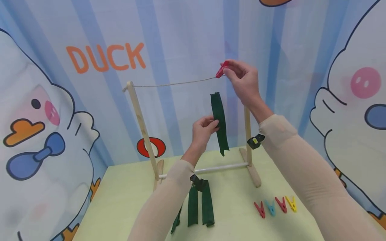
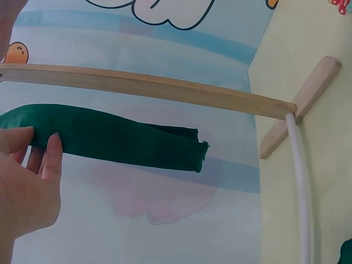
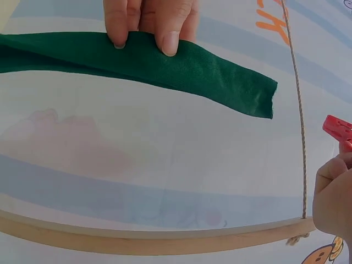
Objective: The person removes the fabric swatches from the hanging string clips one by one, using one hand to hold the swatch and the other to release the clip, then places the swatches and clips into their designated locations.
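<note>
A dark green cloth strip [image 1: 220,124] hangs upright below the rope, its top end apart from it. My left hand [image 1: 204,131] pinches the strip near its middle between thumb and fingers, which the left wrist view shows at the cloth's edge [image 2: 110,135]. Higher up, my right hand [image 1: 242,78] holds a red clothespin [image 1: 221,69] by its handle end. In the head view the pin's tip overlaps the rope [image 1: 178,83]; the right wrist view shows the red clothespin [image 3: 336,128] to one side of the rope [image 3: 300,121]. Whether its jaws are apart is too small to tell.
The rope runs between two wooden posts [image 1: 141,127] joined low by a white rod [image 1: 223,168]. More green strips [image 1: 208,207] lie on the yellow table [image 1: 120,201] near my left forearm. Several clothespins [image 1: 280,204] in red, blue and yellow lie at the right.
</note>
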The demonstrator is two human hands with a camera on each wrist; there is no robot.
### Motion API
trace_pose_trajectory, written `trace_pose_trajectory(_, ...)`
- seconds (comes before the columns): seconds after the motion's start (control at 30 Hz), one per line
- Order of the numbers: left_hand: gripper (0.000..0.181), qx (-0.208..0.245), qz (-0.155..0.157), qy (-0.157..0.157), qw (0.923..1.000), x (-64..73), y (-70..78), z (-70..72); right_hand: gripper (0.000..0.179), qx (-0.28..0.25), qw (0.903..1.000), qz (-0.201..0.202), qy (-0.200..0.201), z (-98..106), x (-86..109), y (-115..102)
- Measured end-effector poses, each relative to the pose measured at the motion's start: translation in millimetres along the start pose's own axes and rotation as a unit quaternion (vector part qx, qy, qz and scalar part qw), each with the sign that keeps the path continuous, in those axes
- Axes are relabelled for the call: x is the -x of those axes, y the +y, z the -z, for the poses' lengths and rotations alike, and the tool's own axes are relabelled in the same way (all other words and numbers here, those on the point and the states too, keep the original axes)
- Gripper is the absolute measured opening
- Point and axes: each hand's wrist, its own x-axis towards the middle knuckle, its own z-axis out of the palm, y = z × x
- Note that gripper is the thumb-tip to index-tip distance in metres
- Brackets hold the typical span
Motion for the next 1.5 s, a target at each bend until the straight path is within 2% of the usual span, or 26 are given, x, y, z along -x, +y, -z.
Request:
trace_pose_trajectory(0.27, 0.023, 0.009, -0.004, -0.008, 0.9999, 4.3, -3.8, 3.7, 0.030, 0.036, 0.9988, 0.032, -0.012, 6, 13.7, 5)
trace_pose_trajectory(0.37, 0.023, 0.009, -0.004, -0.011, 0.9999, 8.7, -5.7, 6.0, 0.030, 0.038, 0.9989, 0.024, -0.014, 8, 22.9, 4)
trace_pose_trajectory(0.6, 0.022, 0.011, 0.004, -0.020, 0.9997, 21.0, -13.6, 13.8, 0.029, 0.016, 0.9989, 0.024, -0.037, 8, 47.1, -22)
trace_pose_trajectory(0.77, 0.026, 0.011, 0.017, -0.011, 0.9997, 25.8, -24.4, 20.1, 0.028, 0.015, 0.9989, 0.015, -0.042, 13, 58.6, -26)
trace_pose_trajectory(0.9, 0.026, -0.002, 0.022, -0.001, 0.9998, 29.6, -29.8, 23.9, 0.028, 0.016, 0.9989, 0.018, -0.041, 18, 63.9, -22)
trace_pose_trajectory(1.07, 0.026, -0.052, 0.026, 0.010, 0.9982, 35.5, -31.2, 26.2, 0.028, 0.000, 0.9988, 0.017, -0.045, 26, 63.4, 1)
trace_pose_trajectory(1.13, 0.025, -0.042, 0.031, 0.008, 0.9986, 36.8, -32.6, 26.5, 0.029, 0.001, 0.9989, 0.015, -0.044, 28, 63.3, 5)
trace_pose_trajectory(1.3, 0.020, 0.016, 0.050, -0.013, 0.9985, 39.0, -37.1, 25.3, 0.031, 0.009, 0.9987, 0.012, -0.048, 31, 66.2, 10)
trace_pose_trajectory(1.5, 0.034, 0.029, 0.076, -0.030, 0.9962, 43.6, -43.2, 29.6, 0.030, 0.018, 0.9983, 0.003, -0.056, 41, 74.2, 18)
